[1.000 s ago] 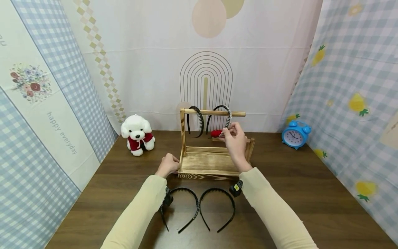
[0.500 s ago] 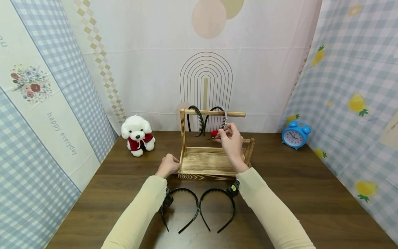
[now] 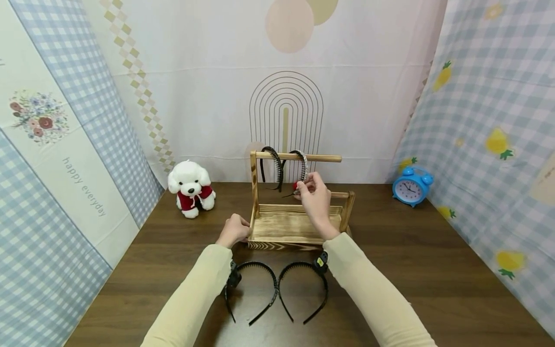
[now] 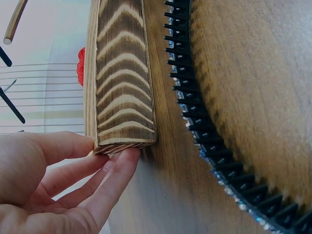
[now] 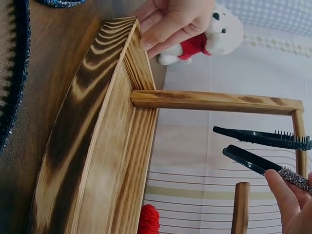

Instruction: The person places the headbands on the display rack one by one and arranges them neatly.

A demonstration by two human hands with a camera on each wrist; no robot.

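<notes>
While over rail [image 3: 325, 158], headband [image 3: 305, 165] in right hand [image 3: 316, 200]

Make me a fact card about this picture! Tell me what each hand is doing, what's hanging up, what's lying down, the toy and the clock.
Left hand: holds the left end of the wooden rack
Right hand: pinches the sparkly silver headband near its lower end
Hanging: two headbands over the top bar, the silver one and a dark one left of it
Lying down: two dark headbands, side by side in front of the rack
Toy: white plush dog in a red jacket, left of the rack
Clock: blue alarm clock, right of the rack
</notes>
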